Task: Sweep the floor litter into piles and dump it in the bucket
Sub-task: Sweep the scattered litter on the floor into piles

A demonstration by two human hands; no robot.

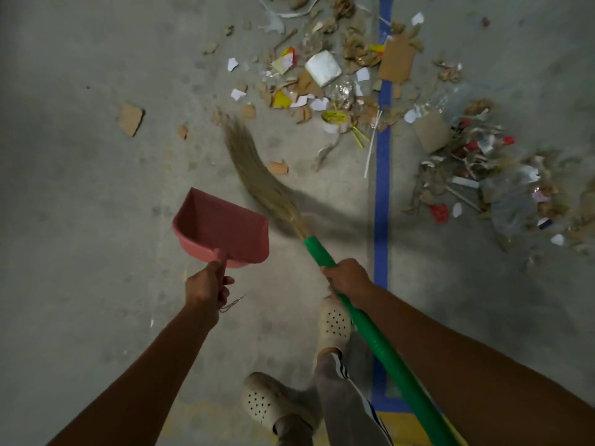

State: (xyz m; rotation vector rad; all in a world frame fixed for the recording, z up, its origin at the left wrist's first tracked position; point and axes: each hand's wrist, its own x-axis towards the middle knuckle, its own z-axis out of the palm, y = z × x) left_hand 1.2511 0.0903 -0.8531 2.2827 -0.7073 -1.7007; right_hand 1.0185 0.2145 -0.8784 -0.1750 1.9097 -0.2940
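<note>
My left hand [207, 284] grips the handle of a pink dustpan [222, 228], held above the floor with its mouth facing away from me. My right hand [347, 276] grips the green handle of a broom [370, 336]. Its straw bristles [257, 169] are blurred and reach up-left toward the litter. A wide pile of litter [322, 75] lies ahead: cardboard scraps, white paper bits, yellow wrappers, a white block. A second heap of litter [483, 169] with plastic film and red pieces lies at the right. No bucket is in view.
A blue tape line [382, 194] runs down the concrete floor between the two heaps. Loose cardboard pieces [130, 119] lie to the left of the main pile. My feet in pale perforated clogs [333, 323] stand at the bottom centre.
</note>
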